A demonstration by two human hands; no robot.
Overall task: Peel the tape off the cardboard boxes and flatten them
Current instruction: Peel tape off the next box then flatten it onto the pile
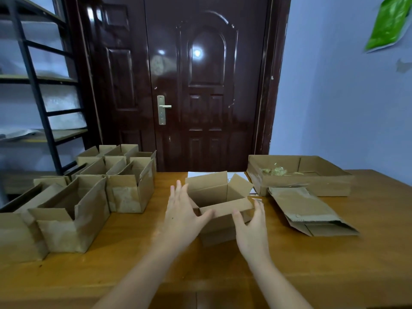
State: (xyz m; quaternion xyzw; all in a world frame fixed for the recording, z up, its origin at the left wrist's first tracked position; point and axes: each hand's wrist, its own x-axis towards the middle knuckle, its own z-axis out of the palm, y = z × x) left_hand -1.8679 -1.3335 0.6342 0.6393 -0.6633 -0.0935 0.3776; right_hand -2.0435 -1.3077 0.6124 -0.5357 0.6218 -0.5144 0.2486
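Both hands, left [181, 216] and right [252, 229], spread wide, bracket the small open brown cardboard box [219, 205] at twelve o'clock on the wooden worktop [142, 264], seemingly to steady it for flattening.

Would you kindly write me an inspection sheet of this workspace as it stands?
Surface: wooden table, glossy, brown.
Job's things: small open box in the middle, flaps up; cluster of open boxes on the left; flattened box on the right.
Clutter: shallow cardboard tray at the right rear holding crumpled tape; white paper behind the small box.
Grippers: left hand and right hand, fingers spread, at the small box's near side; no grip closed.
Cables: nothing seen.
Surroundings: dark door, metal shelving at left, blue wall with green sheet.
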